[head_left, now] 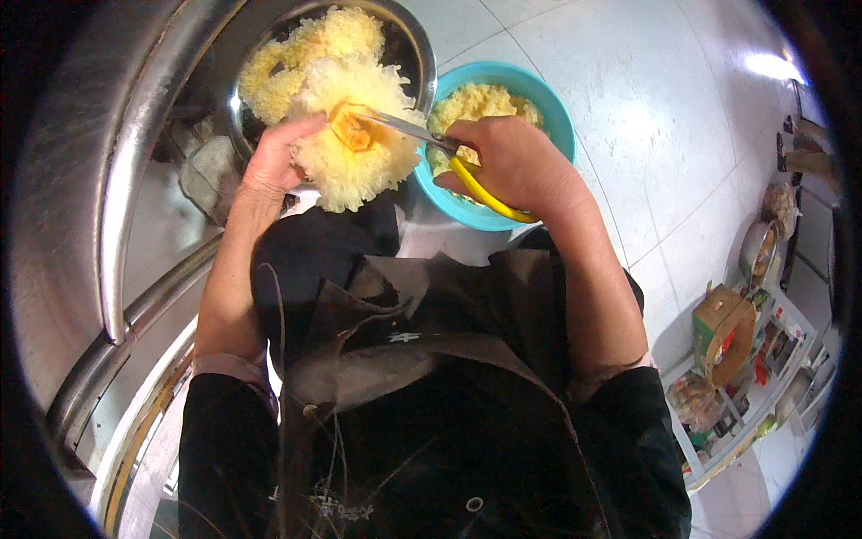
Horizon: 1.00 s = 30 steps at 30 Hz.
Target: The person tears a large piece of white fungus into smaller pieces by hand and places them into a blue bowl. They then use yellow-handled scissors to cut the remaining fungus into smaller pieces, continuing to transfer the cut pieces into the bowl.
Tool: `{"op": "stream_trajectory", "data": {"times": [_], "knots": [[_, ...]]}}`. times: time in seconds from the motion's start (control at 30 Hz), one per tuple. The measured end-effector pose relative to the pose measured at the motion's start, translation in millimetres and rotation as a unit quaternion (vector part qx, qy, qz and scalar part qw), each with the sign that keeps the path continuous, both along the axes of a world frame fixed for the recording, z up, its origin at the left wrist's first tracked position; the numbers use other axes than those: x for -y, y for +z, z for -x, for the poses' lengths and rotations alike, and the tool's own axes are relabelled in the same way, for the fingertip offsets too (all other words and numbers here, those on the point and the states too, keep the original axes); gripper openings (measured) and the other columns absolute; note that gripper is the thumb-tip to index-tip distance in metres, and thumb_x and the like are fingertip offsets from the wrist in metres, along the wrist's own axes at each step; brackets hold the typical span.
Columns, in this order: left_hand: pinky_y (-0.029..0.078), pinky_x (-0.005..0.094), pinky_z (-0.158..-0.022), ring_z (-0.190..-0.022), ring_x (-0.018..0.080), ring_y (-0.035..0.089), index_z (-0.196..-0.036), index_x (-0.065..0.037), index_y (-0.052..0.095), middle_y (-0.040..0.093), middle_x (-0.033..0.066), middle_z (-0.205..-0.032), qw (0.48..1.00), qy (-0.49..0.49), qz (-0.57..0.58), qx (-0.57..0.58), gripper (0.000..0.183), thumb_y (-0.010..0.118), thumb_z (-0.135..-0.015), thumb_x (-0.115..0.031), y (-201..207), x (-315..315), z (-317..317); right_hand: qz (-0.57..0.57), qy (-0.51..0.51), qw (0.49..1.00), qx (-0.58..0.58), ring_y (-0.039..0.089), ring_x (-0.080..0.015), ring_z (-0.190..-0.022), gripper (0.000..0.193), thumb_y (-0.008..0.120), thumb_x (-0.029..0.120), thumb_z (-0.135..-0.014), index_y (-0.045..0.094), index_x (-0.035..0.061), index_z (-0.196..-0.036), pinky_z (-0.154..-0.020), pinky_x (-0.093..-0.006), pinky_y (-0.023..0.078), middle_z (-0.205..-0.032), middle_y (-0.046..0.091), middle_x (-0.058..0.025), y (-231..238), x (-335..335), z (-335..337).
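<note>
A frilly, pale yellow snow fungus (pixel 346 166) is gripped at its left edge by my left hand (pixel 280 157), its orange-yellow base facing up. My right hand (pixel 516 162) is closed round yellow-handled scissors (pixel 489 193); their metal blades reach left to the orange base and touch it. Behind the held piece, a round metal bowl (pixel 420 40) contains more whole snow fungus (pixel 346 36). Under my right hand stands a turquoise basin (pixel 557 108) with a heap of pale yellow fungus pieces (pixel 489 101). My right hand hides part of that heap.
Stainless steel equipment with curved rails (pixel 144 162) rises at my left. Pale floor tiles (pixel 646 162) extend on the right. Farther right, a low white rack (pixel 790 359) bears a cardboard box (pixel 723 328) and several bags. A dark apron (pixel 431 404) covers my lap.
</note>
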<state>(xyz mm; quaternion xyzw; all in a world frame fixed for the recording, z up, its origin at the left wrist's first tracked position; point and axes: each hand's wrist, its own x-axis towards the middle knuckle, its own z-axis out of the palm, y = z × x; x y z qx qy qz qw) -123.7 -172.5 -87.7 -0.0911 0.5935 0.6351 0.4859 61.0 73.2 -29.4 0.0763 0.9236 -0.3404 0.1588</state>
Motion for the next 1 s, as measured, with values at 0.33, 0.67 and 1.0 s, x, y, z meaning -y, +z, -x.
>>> {"op": "stream_trajectory", "data": {"times": [0.33,0.67,1.0], "knots": [[0.054,0.0416,-0.095,-0.108,0.0281,0.066,-0.126,0.004,0.058,0.067,0.0149,-0.119,0.994,0.041,-0.098,0.035,0.045,0.066,-0.085,-0.012,-19,14,13,-0.104,-0.019,0.994,0.005,0.070,-0.0349,-0.091,0.040,0.076,0.034,-0.084,0.070,0.0120,-0.116,-0.082,-0.0418,0.056,-0.099,0.071,-0.0173,12,12,1],[0.056,0.0443,-0.094,-0.107,0.0298,0.068,-0.120,0.004,0.061,0.068,0.0155,-0.116,0.994,0.049,-0.099,0.026,0.039,0.061,-0.086,-0.014,1,6,12,-0.204,-0.027,0.978,-0.037,0.067,-0.0307,-0.097,0.033,0.075,0.020,-0.077,0.068,0.0156,-0.109,-0.080,-0.0429,0.056,-0.099,0.068,-0.0120,14,20,-1],[0.055,0.0411,-0.092,-0.099,0.0267,0.068,-0.112,0.003,0.064,0.070,0.0129,-0.109,0.993,0.045,-0.103,-0.017,0.033,0.062,-0.084,-0.014,31,1,12,-0.206,-0.032,0.976,-0.071,0.065,-0.0315,-0.102,0.032,0.075,0.020,-0.077,0.067,0.0161,-0.108,-0.080,-0.0435,0.056,-0.100,0.065,-0.0143,24,21,-9]]}}
